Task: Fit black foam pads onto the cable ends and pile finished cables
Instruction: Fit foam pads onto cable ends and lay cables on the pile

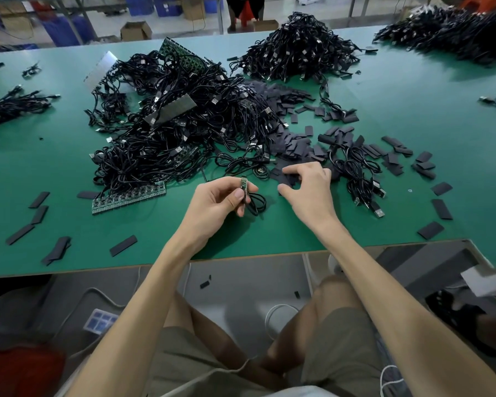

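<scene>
My left hand (221, 200) pinches the small green board end of a black cable (257, 202), whose loop hangs down to the green table (384, 110). My right hand (307, 184) reaches with curled fingers into a scatter of black foam pads (292, 144) just right of it; its fingertips touch a pad (287, 179), and whether they grip it is unclear. A big tangle of black cables (178, 121) lies ahead of my left hand. A small bunch of cables (358, 170) lies right of my right hand.
A tall heap of cables (298, 47) stands at the back centre, another (447, 30) at the far right. Loose pads (39, 213) dot the table's left and right front. Green circuit-board strips (129, 196) lie near the front edge (241, 257). A seated person's feet show at the far side.
</scene>
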